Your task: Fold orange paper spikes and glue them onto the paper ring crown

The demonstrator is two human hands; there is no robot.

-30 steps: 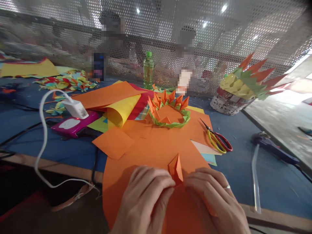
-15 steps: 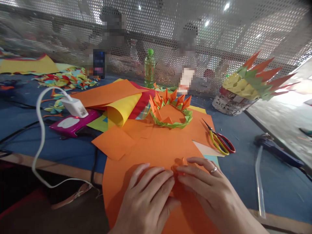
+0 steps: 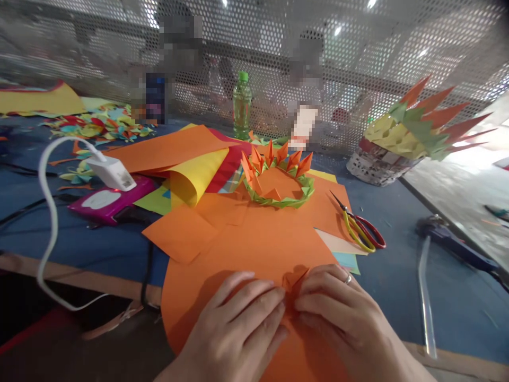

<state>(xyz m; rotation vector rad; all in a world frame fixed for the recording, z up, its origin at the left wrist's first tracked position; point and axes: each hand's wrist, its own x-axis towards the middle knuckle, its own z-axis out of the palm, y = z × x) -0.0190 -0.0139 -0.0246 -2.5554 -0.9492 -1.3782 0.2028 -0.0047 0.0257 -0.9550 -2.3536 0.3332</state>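
On the large orange paper sheet (image 3: 238, 246), a small folded orange paper piece (image 3: 295, 277) lies between the two hands. Right hand (image 3: 350, 313): curled fingers holding the piece. Left hand (image 3: 238, 326): fingertips at its left side; grip cannot be told. Folding appears unfinished. Beyond, the green folded-paper ring (image 3: 274, 202) carries orange paper points (image 3: 270, 153) along its far rim; its right rim shows none.

Your left hand (image 3: 238, 321) lies palm down, its fingers (image 3: 256, 310) gently bent; your right hand (image 3: 345, 307) faces it close by, knuckles raised, fingers curled inward.
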